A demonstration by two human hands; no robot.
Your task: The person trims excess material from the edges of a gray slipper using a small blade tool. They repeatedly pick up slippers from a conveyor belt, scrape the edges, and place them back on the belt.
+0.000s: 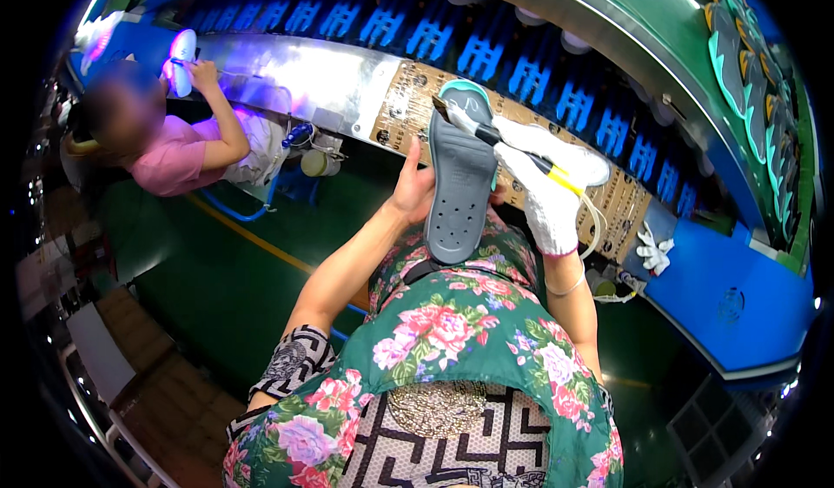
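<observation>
A dark grey shoe sole (460,184) with small holes at its near end stands tilted in front of my body. My bare left hand (415,194) grips its left edge, thumb pointing up along the side and the fingers mostly hidden behind it. My right hand (547,201), in a white knitted glove, is closed round a brush (486,133) with a black and yellow handle and a thin pale hose. The bristles are at the sole's far end. Just beyond it, a teal and grey sole (466,97) lies on the cardboard.
Brown cardboard (512,114) covers the metal ledge. Beyond runs a line of blue-lit racks (430,40). A white glove (653,249) lies by a blue panel (721,288) at right. Several teal-edged soles (743,88) line the upper right shelf. A person in pink (187,153) works at left.
</observation>
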